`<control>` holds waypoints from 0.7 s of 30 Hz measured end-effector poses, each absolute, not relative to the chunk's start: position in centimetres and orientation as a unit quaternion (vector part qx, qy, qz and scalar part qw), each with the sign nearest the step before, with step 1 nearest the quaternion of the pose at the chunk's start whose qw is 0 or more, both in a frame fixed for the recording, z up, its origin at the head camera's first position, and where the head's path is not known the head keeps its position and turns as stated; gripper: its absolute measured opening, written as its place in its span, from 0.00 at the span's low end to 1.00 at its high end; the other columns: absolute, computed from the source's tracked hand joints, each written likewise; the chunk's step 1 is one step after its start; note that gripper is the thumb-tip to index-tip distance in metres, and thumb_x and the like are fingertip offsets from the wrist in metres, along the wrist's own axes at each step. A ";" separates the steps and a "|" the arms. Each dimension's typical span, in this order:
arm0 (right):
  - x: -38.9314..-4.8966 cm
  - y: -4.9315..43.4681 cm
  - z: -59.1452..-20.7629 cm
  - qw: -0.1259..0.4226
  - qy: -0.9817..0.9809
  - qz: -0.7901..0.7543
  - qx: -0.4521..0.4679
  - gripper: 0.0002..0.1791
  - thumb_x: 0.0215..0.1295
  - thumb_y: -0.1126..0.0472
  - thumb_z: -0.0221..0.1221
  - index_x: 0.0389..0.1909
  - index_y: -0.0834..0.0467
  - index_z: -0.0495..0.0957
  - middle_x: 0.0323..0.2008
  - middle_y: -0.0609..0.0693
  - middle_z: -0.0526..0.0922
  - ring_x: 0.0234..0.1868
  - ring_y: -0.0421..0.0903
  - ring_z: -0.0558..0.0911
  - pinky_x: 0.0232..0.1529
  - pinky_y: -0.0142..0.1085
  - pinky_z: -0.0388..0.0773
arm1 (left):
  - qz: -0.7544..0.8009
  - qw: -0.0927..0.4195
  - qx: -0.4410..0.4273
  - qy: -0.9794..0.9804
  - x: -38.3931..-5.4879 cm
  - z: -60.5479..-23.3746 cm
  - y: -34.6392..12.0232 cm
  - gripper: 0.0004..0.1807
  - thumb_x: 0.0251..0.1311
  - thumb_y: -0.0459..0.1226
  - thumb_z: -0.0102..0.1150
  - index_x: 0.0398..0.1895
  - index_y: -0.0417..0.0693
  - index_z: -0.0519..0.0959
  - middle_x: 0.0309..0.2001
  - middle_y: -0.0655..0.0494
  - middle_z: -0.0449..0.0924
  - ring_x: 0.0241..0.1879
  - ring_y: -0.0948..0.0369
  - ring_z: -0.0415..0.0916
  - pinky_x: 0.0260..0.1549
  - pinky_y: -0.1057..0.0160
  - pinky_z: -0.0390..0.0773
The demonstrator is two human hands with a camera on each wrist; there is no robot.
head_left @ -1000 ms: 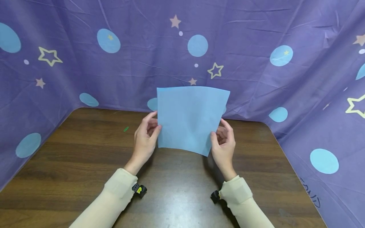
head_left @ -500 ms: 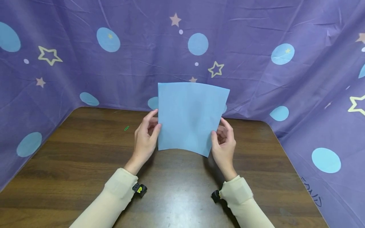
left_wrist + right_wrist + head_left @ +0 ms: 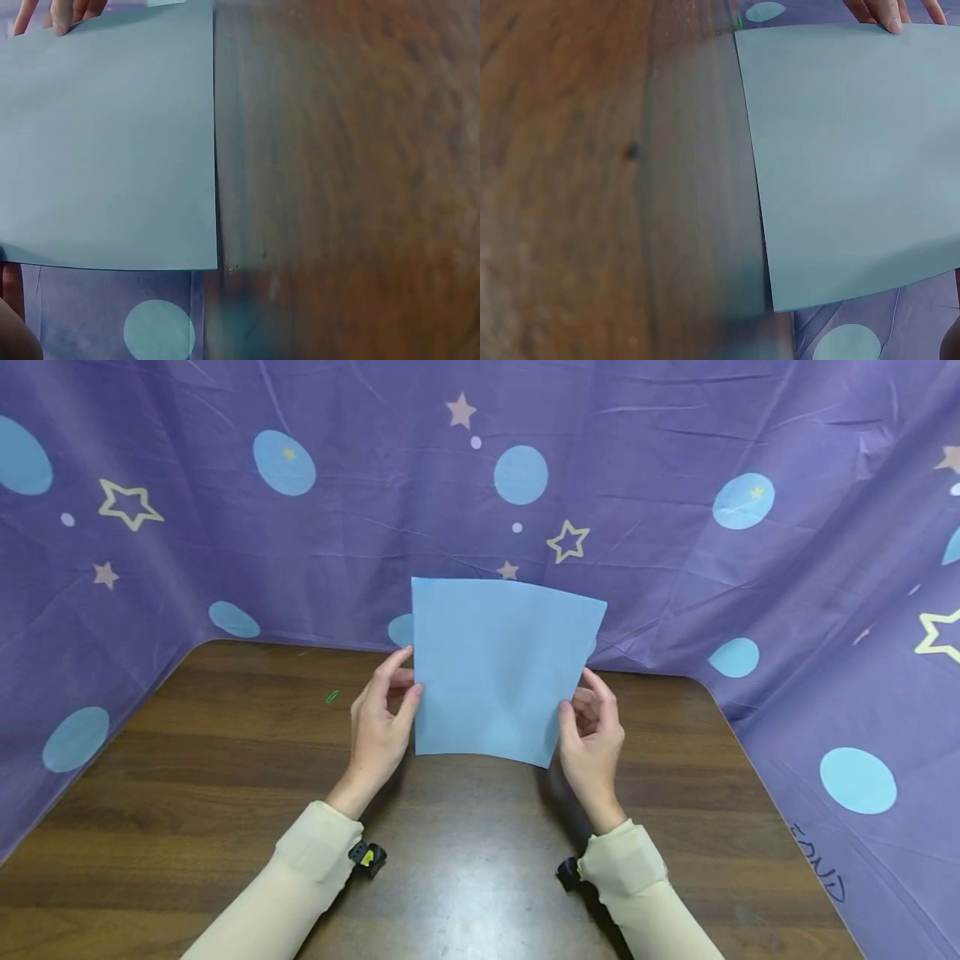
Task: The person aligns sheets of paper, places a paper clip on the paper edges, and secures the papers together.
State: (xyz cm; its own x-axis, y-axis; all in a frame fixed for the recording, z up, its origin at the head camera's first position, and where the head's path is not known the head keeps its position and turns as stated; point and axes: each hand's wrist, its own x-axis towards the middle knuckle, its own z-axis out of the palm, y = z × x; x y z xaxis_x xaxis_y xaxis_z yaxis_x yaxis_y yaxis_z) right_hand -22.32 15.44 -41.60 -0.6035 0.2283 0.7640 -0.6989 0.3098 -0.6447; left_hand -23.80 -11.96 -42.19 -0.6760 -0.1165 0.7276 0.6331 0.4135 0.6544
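A sheet of light blue paper (image 3: 498, 668) is held upright over the far half of the table, slightly bowed. My left hand (image 3: 378, 727) pinches its left edge, thumb in front and fingers behind. On the opposite edge my right hand (image 3: 592, 739) grips the paper the same way. The paper (image 3: 112, 150) fills the left of the left wrist view, with the right hand's fingertips (image 3: 64, 15) at its upper edge. In the right wrist view the paper (image 3: 862, 157) lies at right, and the left hand's fingertips (image 3: 889, 15) show at the top.
A small green paper clip (image 3: 332, 697) lies on the brown wooden table (image 3: 225, 810), left of the left hand. A purple curtain (image 3: 375, 468) printed with stars and blue dots stands along the table's back and sides. Both wrists carry small black cameras (image 3: 367, 858).
The paper has risen slightly and its bend has shifted a little. Both hands keep their grip in nearly the same place.
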 end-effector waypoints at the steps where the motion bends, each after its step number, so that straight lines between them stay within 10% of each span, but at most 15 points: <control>1: -22.6 15.6 -41.9 0.414 -0.695 0.562 0.171 0.29 0.65 0.85 0.59 0.67 0.70 0.73 0.37 0.69 0.83 0.31 0.40 0.79 0.31 0.24 0.72 | -0.514 0.368 -0.170 -0.756 -23.8 -42.2 -11.9 0.30 0.72 0.28 0.64 0.74 0.53 0.74 0.47 0.47 0.85 0.48 0.56 0.83 0.50 0.71 0.79; 21: -23.7 16.2 -43.3 0.423 -0.683 0.561 0.200 0.31 0.66 0.82 0.62 0.69 0.64 0.74 0.39 0.62 0.86 0.33 0.39 0.81 0.31 0.24 0.75 | -0.534 0.371 -0.162 -0.742 -23.9 -42.2 -11.7 0.29 0.72 0.29 0.65 0.73 0.54 0.75 0.47 0.47 0.86 0.48 0.56 0.83 0.51 0.65 0.81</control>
